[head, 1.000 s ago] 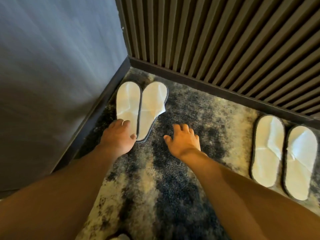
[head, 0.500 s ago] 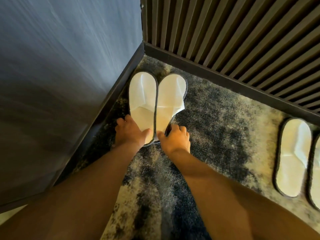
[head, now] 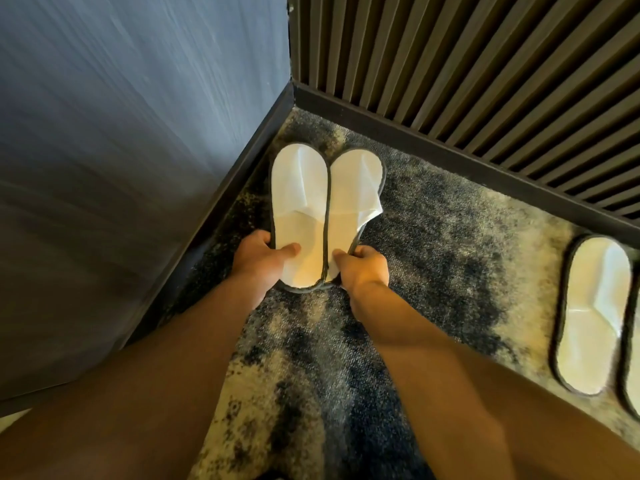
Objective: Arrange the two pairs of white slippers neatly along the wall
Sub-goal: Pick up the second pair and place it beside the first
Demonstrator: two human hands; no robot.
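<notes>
One pair of white slippers with dark trim lies in the corner of the room, toes toward the slatted wall. My left hand (head: 260,257) grips the heel of the left slipper (head: 298,199), thumb on its insole. My right hand (head: 363,267) grips the heel of the right slipper (head: 353,195), which overlaps the left one's edge at the heel. The second pair sits at the far right by the slatted wall: one slipper (head: 594,313) shows fully, the other (head: 633,358) is cut off by the frame's edge.
A blue-grey wall (head: 121,150) with a dark baseboard (head: 221,209) runs on the left. A dark slatted wall (head: 467,64) with its own baseboard closes the back. The floor is a mottled blue and cream carpet (head: 433,254).
Both hands moved forward from the carpet onto the corner pair's heels and closed on them. The two slippers are now pressed closer together, and the view shifted left.
</notes>
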